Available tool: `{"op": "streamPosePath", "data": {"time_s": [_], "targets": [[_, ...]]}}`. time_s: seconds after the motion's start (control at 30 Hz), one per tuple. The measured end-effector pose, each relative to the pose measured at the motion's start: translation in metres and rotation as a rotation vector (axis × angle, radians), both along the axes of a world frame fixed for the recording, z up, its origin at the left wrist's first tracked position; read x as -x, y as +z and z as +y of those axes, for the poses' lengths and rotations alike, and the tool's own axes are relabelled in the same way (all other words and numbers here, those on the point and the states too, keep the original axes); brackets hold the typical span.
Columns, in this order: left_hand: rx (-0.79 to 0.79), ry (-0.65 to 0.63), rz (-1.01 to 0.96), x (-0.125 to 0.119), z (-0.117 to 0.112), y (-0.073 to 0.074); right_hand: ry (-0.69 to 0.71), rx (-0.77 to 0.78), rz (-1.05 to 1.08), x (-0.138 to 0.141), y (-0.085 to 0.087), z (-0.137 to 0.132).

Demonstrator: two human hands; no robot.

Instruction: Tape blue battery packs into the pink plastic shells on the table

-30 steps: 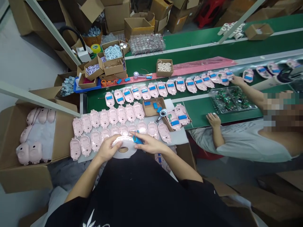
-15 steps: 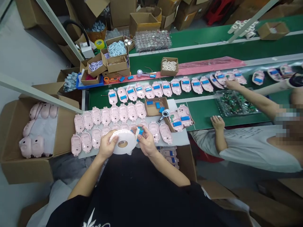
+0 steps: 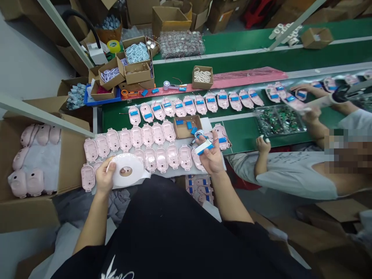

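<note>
The left hand (image 3: 105, 174) gripped one white tape roll (image 3: 136, 164) by its edge, thumb across the upper face and fingers closed beneath, a hold that presumably left the loose end on the opposite side free. The right hand (image 3: 213, 159) had its fingers curled onto one blue battery (image 3: 207, 148), though the exact contact was hard to make out; the battery's white strip (image 3: 202, 146) faced upward, probably to spare it from the palm. Both things were held in the air, the roll over the near edge of the worktop (image 3: 206, 123), the battery towards its right end. Pink shells (image 3: 136, 136) lay there hollow side up in two rows, seemingly for easy access. The back row numbered eight; the roll and left hand hid part of the front row (image 3: 161, 159), so it could not be fully counted. At least three batteries lay in the small cardboard box (image 3: 180, 133). On the green conveyor (image 3: 110, 119), twelve shells, each bearing a blue battery, formed an unbroken run before a gap. About six shells showed inside the large carton (image 3: 73, 157).
</note>
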State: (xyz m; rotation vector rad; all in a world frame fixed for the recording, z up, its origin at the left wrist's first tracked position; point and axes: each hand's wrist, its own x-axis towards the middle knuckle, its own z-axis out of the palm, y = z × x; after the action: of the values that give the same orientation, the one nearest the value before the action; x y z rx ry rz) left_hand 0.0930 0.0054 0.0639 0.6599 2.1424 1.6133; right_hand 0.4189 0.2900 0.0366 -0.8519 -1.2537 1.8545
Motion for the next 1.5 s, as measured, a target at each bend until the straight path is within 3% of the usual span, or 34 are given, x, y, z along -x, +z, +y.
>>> {"op": "streamPosePath", "data": {"time_s": [0.13, 0.33, 0.57, 0.7, 0.8, 0.93, 1.03, 1.23, 1.5], "targets": [[-0.076, 0.114, -0.170, -0.007, -0.008, -0.014, -0.119, -0.026, -0.088, -0.029, -0.039, 0.015], [-0.120, 0.270, -0.404, -0.036, 0.008, -0.028, -0.262, 0.022, -0.205, -0.067, -0.090, 0.038], [-0.091, 0.211, -0.516, -0.059, 0.026, -0.032, -0.122, 0.002, -0.424, -0.076, -0.143, 0.046], [-0.060, 0.212, -0.501, -0.061, 0.027, -0.031, 0.012, -0.146, -0.651, -0.062, -0.168, 0.048], [-0.052, 0.226, -0.475, -0.061, 0.024, -0.031, 0.194, -0.326, -0.911, -0.047, -0.178, 0.051], [-0.007, 0.264, -0.427, -0.064, 0.019, -0.034, 0.569, -0.579, -1.268, -0.019, -0.187, 0.055], [0.028, 0.290, -0.406, -0.067, 0.016, -0.036, 0.757, -0.676, -1.367, 0.000, -0.192, 0.057], [0.054, 0.300, -0.388, -0.073, 0.013, -0.037, 0.880, -0.815, -1.357, 0.013, -0.198, 0.060], [0.083, 0.304, -0.360, -0.075, 0.018, -0.039, 0.943, -0.875, -1.396, 0.020, -0.196, 0.053]]}}
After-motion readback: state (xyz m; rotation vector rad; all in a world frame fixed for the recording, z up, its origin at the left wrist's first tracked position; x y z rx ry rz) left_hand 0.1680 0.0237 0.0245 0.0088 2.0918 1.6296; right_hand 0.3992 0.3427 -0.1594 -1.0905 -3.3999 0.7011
